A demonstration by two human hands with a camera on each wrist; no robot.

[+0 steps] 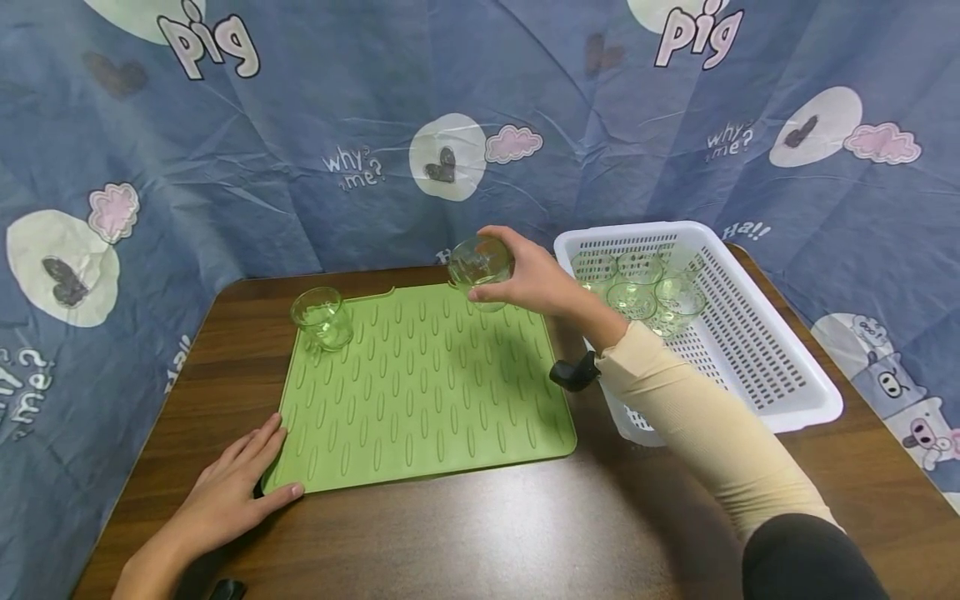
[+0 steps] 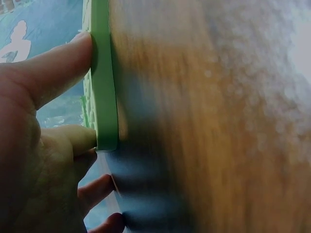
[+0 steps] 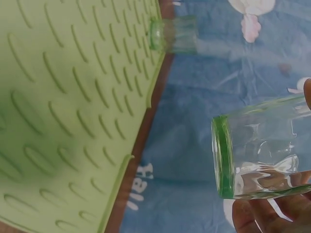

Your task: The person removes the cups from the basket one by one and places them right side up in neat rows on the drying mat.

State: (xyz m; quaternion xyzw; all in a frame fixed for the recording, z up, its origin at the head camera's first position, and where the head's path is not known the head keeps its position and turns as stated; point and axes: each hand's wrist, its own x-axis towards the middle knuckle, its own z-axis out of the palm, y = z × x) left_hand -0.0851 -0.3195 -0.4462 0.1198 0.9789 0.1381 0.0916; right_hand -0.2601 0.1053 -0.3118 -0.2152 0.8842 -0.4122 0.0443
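Grips a clear glass [image 1: 478, 263] in the right hand [image 1: 536, 277], just right of centre in the head view, with thumb and fingers curled round its sides. Holds that glass up in front of the upper edge of a green ribbed mat [image 1: 420, 392], well off the mat at the lower right of the right wrist view, with the thick greenish base turned towards it. Rests the left hand [image 1: 234, 490] at the lower left of the head view, with straight, released fingers touching the mat's lower left corner. Has a second glass [image 1: 322, 321] standing on the mat's upper left corner. Has, at the right of the head view, a white perforated basket [image 1: 757, 367] with several more glasses [image 1: 678, 298] close together in its upper left part, on a brown table [image 1: 450, 542].
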